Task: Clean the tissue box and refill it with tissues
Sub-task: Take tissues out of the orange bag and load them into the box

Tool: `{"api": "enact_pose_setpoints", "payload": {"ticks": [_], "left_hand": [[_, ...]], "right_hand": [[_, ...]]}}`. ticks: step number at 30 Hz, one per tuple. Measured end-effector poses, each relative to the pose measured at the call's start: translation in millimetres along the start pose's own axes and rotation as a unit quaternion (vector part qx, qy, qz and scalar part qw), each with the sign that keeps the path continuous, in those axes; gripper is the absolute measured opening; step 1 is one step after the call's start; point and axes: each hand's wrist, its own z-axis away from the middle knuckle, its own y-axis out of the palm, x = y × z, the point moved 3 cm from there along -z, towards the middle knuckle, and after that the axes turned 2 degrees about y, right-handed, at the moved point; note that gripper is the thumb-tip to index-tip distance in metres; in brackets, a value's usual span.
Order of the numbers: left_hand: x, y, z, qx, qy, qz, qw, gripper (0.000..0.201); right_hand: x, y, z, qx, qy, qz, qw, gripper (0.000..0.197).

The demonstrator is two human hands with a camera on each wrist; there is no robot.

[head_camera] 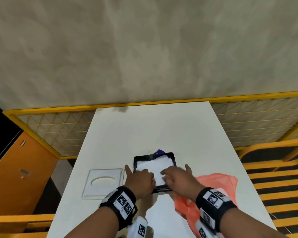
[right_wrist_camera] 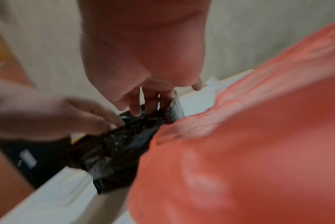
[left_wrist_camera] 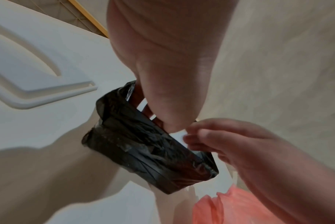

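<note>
A black tissue box stands open on the white table, wrapped in crinkled black film. A stack of white tissues fills it. My left hand reaches in from the near left, fingers down on the tissues, thumb spread outside the left wall. My right hand comes in from the near right, its fingers pointing straight down into the box on the tissues. The box's white lid, with an oval hole, lies flat just left of the box.
An orange plastic bag lies crumpled on the table right of the box, under my right wrist. A bit of purple packaging shows behind the box. Yellow mesh railing runs behind the table; orange-black seats flank the right.
</note>
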Motion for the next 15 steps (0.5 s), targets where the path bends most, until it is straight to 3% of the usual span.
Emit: {"api": "enact_pose_setpoints", "payload": {"ticks": [3, 5, 8, 11, 13, 15], "left_hand": [[-8.7, -8.2, 2.7, -0.056, 0.008, -0.006, 0.998, 0.032], [-24.5, -13.6, 3.8, -0.109, 0.035, 0.02, 0.993, 0.034], [-67.3, -17.9, 7.0, -0.146, 0.156, 0.082, 0.974, 0.036], [-119.8, -6.5, 6.4, -0.09, 0.272, 0.104, 0.952, 0.035], [-151.5, 5.3, 2.4, -0.048, 0.294, 0.085, 0.951, 0.037], [-173.5, 19.4, -3.8, -0.004, 0.264, 0.066, 0.962, 0.034]], "right_hand": [[-40.8, -30.3, 34.8, -0.182, 0.014, -0.191, 0.964, 0.019], [-79.1, -43.7, 63.3, -0.221, 0.064, -0.165, 0.959, 0.019], [-118.2, -37.1, 91.6, -0.115, 0.118, -0.05, 0.985, 0.024], [-132.4, -12.5, 100.4, -0.037, 0.116, 0.034, 0.992, 0.033], [-134.6, -1.3, 106.0, -0.016, 0.117, 0.047, 0.992, 0.044], [-134.2, 4.4, 113.7, -0.009, 0.124, 0.058, 0.991, 0.05]]}}
